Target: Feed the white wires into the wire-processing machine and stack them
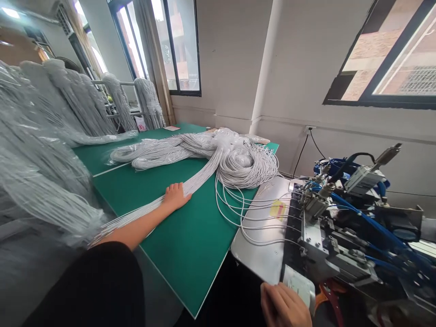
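My left hand (175, 196) lies palm down on a long flat bundle of thin white cables (200, 178) that crosses the green table (190, 245), its fingers spread a little over them. At the bundle's far end sits a large coil of white cables (250, 168) with clear plastic on it. My right hand (284, 304) is low at the bottom edge, beside a small pale box (299, 284) of the machine; its fingers are curled, and what they hold, if anything, is hidden.
Several cables run from the coil over a metal plate (269, 227) into a machine (316, 204) with blue hoses on the right. Plastic-wrapped cable bundles (78, 100) hang at the left. More coiled cables (163, 150) lie on the table's far part.
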Tool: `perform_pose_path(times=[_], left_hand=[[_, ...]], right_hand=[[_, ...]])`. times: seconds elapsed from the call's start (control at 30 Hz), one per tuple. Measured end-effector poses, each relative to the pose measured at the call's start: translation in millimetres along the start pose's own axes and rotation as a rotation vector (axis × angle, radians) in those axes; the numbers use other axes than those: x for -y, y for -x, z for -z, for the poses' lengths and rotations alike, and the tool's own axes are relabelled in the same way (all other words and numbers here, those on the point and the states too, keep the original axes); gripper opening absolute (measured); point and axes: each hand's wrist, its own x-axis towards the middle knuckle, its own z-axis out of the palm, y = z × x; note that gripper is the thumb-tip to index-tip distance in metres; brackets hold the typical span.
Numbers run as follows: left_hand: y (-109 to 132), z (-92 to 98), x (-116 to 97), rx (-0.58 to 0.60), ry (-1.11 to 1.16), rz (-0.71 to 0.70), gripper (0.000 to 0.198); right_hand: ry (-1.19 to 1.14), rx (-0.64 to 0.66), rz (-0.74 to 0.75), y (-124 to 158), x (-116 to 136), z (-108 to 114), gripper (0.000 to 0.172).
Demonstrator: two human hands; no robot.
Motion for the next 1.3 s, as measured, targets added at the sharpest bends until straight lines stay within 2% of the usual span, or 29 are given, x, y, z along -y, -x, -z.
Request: perform_pose_path(times=[0.13,0.2,0.27,0.33,0.43,0.77,1.03,1.3], left_hand=[[32.1,0.3,-13.3,0.034,0.049,-0.309,0.044],[51.6,-1.7,-21.4,0.028,0.119,-0.508,0.042],[66.9,-3.2,-28.0,-0.026,0.172,-0.594,0.044],[74.9,-3.4,-32.1,-0.051,0.177,-0.572,0.046],[75.4,-1.5,-34.6,-0.023,0.149,-0.583,0.045],[62.4,1.6,-42.8,0.007,0.085,-0.547,0.036],[52.4,-4.2,-51.3,-0.082,0.181,-0.453,0.023],[37.6,-4.8,-62.4,-0.050,0.193,-0.379,0.027]], right_hand=[[0.002,0.001,0.009,3.7,-1.2,-1.4,0.018],[0.011,0.000,0.012,5.5,-2.5,-2.5,0.018],[0.022,0.008,0.007,6.0,-3.4,-3.1,0.018],[0.024,0.022,0.005,4.9,-3.4,-2.8,0.019],[0.016,0.027,0.008,2.0,-2.2,-0.7,0.022],[0.005,0.046,-0.014,7.4,-3.0,-1.0,0.021],[0.001,0.030,-0.005,8.0,-3.9,-2.8,0.020],[-0.010,0.009,0.001,7.3,-3.9,-2.7,0.017]])
